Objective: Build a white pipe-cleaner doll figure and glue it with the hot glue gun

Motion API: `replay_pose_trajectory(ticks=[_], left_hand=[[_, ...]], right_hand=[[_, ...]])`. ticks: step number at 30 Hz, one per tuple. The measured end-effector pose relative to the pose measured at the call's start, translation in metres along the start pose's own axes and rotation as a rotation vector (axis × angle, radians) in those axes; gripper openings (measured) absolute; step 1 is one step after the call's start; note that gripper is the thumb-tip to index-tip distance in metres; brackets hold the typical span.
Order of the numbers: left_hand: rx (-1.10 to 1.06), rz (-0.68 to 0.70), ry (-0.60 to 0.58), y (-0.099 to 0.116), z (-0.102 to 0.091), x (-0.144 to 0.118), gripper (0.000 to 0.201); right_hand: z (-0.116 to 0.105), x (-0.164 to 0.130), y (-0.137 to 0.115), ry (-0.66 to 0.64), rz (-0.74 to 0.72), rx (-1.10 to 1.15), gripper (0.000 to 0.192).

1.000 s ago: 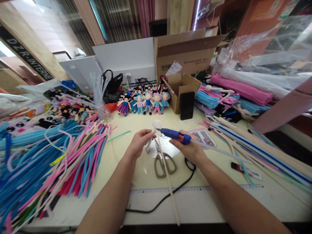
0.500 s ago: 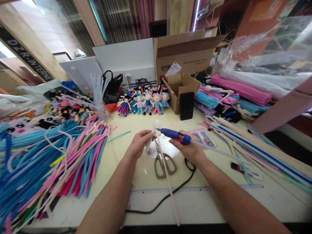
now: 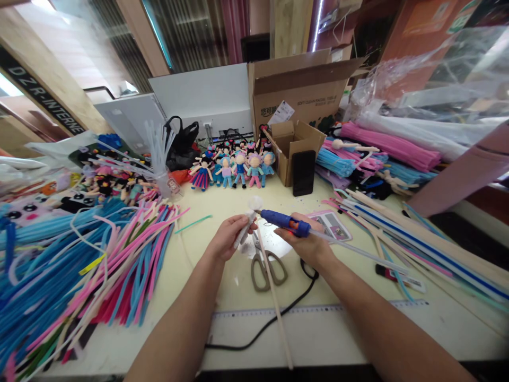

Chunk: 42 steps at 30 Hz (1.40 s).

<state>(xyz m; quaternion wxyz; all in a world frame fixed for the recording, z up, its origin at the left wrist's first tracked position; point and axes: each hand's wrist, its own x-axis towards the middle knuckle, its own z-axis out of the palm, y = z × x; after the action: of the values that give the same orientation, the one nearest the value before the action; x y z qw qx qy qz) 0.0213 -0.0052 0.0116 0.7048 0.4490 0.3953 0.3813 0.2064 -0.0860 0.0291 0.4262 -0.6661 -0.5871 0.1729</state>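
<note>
My left hand (image 3: 233, 236) is closed, pinching a whitish, fuzzy strip (image 3: 243, 232) that slants up toward the right. A pale round tuft (image 3: 255, 202) shows just above the strip; I cannot tell whether the two are joined. Wrapped in my right hand (image 3: 308, 241) is a blue glue gun (image 3: 284, 222), its nozzle at or very near the strip's upper end. A clear glue stick (image 3: 358, 249) trails from the gun's back. Below the hands lie scissors (image 3: 260, 273) with grey-brown handles, crossed by a long beige pipe cleaner (image 3: 276, 302).
Bundles of coloured pipe cleaners (image 3: 59, 265) cover the left side; more strips (image 3: 429, 239) lie at right. Small dolls (image 3: 240, 170) stand at the back beside an open carton (image 3: 282, 154) and a black phone (image 3: 303, 172). A black cord (image 3: 246, 345) and a ruler (image 3: 338, 307) lie in front.
My left hand has turned the white piece, so the strip now angles up beside the nozzle. The glue gun has barely shifted.
</note>
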Motion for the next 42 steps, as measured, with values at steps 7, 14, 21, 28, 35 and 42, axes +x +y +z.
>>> replay_pose_trajectory(ticks=[7, 14, 21, 28, 35, 42], left_hand=[[-0.022, -0.022, 0.004, 0.001, 0.001, -0.001, 0.028], [-0.017, -0.012, -0.017, 0.001, 0.0, -0.001, 0.029], [-0.028, -0.009, -0.024, 0.001, 0.0, -0.001, 0.029], [-0.054, -0.03, -0.017, 0.001, 0.001, -0.001, 0.03], [-0.072, -0.025, -0.029, 0.0, 0.0, -0.001, 0.031], [-0.079, -0.027, -0.025, 0.001, 0.0, -0.001, 0.033]], right_hand=[[0.001, -0.001, 0.0, 0.003, 0.02, 0.019, 0.031], [0.001, 0.0, 0.003, 0.012, 0.009, 0.013, 0.03], [0.003, 0.0, 0.004, 0.009, 0.034, 0.019, 0.032], [0.003, 0.0, 0.005, -0.009, 0.036, 0.092, 0.031], [0.004, 0.0, 0.007, -0.004, 0.034, 0.071, 0.03], [0.008, 0.001, 0.013, 0.036, -0.013, 0.083, 0.031]])
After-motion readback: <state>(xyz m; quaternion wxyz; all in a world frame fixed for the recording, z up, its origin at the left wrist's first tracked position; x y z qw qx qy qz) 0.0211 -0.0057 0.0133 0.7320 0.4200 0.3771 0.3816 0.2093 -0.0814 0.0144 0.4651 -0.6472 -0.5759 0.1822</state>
